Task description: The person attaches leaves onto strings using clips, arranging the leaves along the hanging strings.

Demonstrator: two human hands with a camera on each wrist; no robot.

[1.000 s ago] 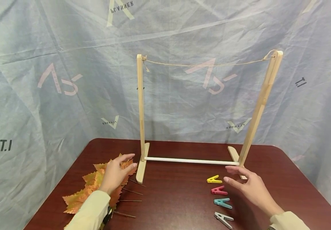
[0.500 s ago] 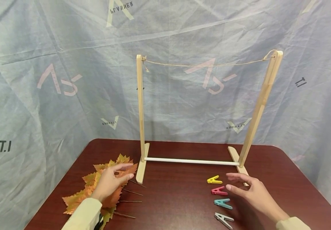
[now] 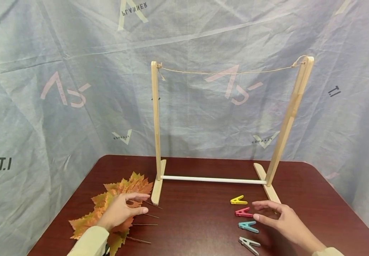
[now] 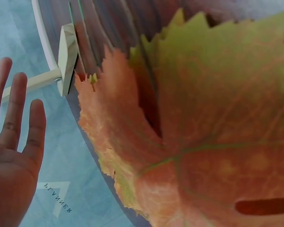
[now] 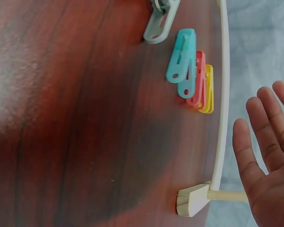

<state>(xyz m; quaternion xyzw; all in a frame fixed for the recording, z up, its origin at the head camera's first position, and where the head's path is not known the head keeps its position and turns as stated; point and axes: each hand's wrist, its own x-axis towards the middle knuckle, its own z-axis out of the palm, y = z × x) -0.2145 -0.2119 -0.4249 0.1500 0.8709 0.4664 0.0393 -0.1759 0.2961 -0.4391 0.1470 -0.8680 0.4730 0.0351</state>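
My left hand [image 3: 120,209] hovers over a pile of orange and yellow artificial maple leaves [image 3: 99,202], fingers relaxed and holding nothing. Thin brown stems [image 3: 139,240] stick out of the pile to the right. In the left wrist view a large leaf [image 4: 213,142] fills the right side. My right hand [image 3: 286,222], likewise holding nothing, is just right of a column of clothespins: yellow [image 3: 238,200], red clothespin [image 3: 243,212], teal clothespin [image 3: 248,226] and grey clothespin [image 3: 249,245]. Its thumb tip is close to the red and teal ones in the head view.
Behind the hands stands a wooden frame [image 3: 155,121] with a white crossbar [image 3: 213,179] low down. A twine [image 3: 222,73] sags between its post tops. Everything rests on a dark red-brown table [image 3: 190,217], with a grey printed cloth [image 3: 190,117] hung behind.
Both hands have drawn back toward the near edge, the left also slightly leftward, uncovering more leaves. The right hand has moved down past the yellow clothespin. Leaves and clothespins stay put.
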